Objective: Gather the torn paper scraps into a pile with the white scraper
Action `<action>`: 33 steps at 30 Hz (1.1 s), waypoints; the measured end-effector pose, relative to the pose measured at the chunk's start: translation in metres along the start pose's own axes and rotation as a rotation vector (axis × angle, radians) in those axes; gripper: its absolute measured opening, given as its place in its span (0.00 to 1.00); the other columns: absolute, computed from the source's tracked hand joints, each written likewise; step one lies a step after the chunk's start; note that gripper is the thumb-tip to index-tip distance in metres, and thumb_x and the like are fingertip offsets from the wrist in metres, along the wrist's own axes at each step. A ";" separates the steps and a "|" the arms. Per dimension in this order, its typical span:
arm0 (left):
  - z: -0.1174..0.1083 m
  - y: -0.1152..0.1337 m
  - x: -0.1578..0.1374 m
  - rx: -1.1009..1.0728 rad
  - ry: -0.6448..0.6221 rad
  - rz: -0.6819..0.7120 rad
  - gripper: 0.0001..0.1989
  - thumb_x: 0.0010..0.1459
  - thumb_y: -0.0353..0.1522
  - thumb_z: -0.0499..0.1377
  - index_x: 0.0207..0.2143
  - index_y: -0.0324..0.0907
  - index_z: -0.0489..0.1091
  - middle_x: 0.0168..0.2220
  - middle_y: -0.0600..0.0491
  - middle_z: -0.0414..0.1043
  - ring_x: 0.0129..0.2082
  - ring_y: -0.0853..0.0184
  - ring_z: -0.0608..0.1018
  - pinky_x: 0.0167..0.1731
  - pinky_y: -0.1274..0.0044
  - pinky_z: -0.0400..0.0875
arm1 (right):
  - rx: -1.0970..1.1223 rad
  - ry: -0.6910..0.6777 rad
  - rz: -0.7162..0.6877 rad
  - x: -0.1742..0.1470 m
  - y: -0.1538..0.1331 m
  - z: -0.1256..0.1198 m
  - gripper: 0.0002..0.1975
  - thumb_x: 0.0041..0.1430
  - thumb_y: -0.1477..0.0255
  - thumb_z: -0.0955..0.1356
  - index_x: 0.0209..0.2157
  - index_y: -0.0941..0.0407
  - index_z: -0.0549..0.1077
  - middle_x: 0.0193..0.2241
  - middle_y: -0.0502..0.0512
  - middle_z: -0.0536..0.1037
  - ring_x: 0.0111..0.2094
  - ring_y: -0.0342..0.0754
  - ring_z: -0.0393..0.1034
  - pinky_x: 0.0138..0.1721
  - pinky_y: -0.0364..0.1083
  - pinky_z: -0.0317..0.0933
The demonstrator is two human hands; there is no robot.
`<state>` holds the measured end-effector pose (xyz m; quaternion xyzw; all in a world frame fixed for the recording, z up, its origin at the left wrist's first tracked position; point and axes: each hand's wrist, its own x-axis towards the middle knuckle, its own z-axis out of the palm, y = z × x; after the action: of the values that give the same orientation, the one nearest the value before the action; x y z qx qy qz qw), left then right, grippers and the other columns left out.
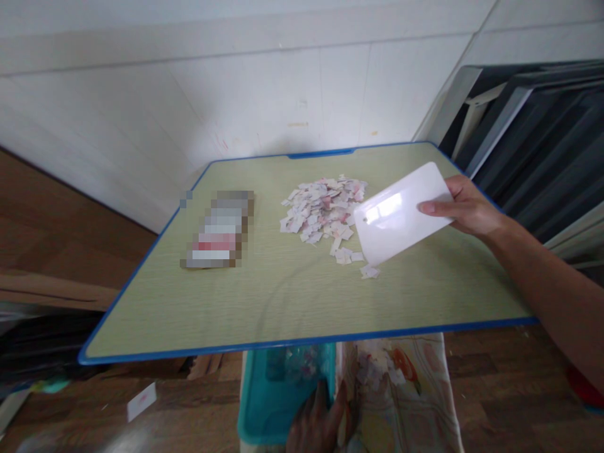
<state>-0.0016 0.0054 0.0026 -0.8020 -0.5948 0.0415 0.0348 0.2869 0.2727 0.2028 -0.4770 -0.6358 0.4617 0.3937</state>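
My right hand (465, 204) is closed on the short right edge of a glossy white plastic board (401, 214), thumb on top. The board is tilted above the table, with a small hole near its far end. Just left of it lies a heap of small paper pieces (323, 207), white with some pink. A few loose scraps (369, 271) lie below the board. Under the table's front edge, my left hand (314, 418) is in shadow at the right rim of a teal plastic bin (264, 415). Its fingers reach inside and its thumb is outside, gripping the rim.
The folding table (226, 308) has a blue edge and stands against a white wall. A blurred-out phone-shaped object (219, 229) lies on its left. Patterned cloth (415, 402) with paper scraps hangs beside the bin. Dark panels (542, 132) lean at the right. A card (141, 401) lies on the floor.
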 end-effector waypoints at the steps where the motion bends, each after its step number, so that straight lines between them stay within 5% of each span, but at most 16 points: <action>1: 0.000 0.000 0.000 0.008 -0.014 0.008 0.34 0.42 0.20 0.56 0.48 0.61 0.58 0.41 0.54 0.72 0.26 0.69 0.74 0.24 0.80 0.70 | -0.017 -0.018 0.010 0.000 -0.001 0.000 0.06 0.42 0.70 0.71 0.24 0.57 0.75 0.20 0.49 0.73 0.20 0.40 0.64 0.20 0.39 0.56; 5: 0.002 -0.001 0.000 -0.002 -0.063 0.014 0.34 0.42 0.20 0.55 0.49 0.62 0.57 0.41 0.54 0.71 0.25 0.69 0.74 0.24 0.80 0.70 | -0.065 -0.131 0.057 -0.001 -0.003 0.000 0.06 0.40 0.70 0.71 0.23 0.58 0.75 0.19 0.49 0.73 0.18 0.40 0.63 0.18 0.38 0.54; 11: 0.001 -0.002 0.000 -0.005 -0.051 0.027 0.34 0.43 0.21 0.56 0.49 0.61 0.56 0.42 0.53 0.71 0.27 0.69 0.74 0.25 0.80 0.70 | -0.016 -0.042 0.007 0.000 -0.003 -0.003 0.06 0.41 0.71 0.71 0.24 0.58 0.75 0.20 0.49 0.74 0.19 0.40 0.65 0.19 0.38 0.56; 19: -0.005 -0.004 0.001 0.010 -0.006 0.059 0.32 0.44 0.21 0.55 0.49 0.59 0.58 0.40 0.53 0.72 0.27 0.70 0.74 0.24 0.82 0.70 | -0.077 -0.114 0.026 0.002 -0.001 -0.004 0.08 0.39 0.68 0.71 0.23 0.58 0.75 0.18 0.49 0.73 0.17 0.39 0.64 0.17 0.38 0.56; 33: -0.003 -0.001 0.001 0.018 -0.132 0.033 0.34 0.45 0.21 0.55 0.51 0.61 0.53 0.44 0.53 0.70 0.28 0.69 0.74 0.27 0.80 0.70 | -0.108 -0.200 0.037 0.004 0.001 -0.008 0.10 0.42 0.68 0.70 0.26 0.60 0.74 0.21 0.50 0.74 0.19 0.39 0.65 0.18 0.38 0.57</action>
<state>-0.0022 0.0065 0.0055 -0.8068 -0.5823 0.1001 0.0022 0.2936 0.2778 0.2044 -0.4609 -0.6868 0.4792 0.2935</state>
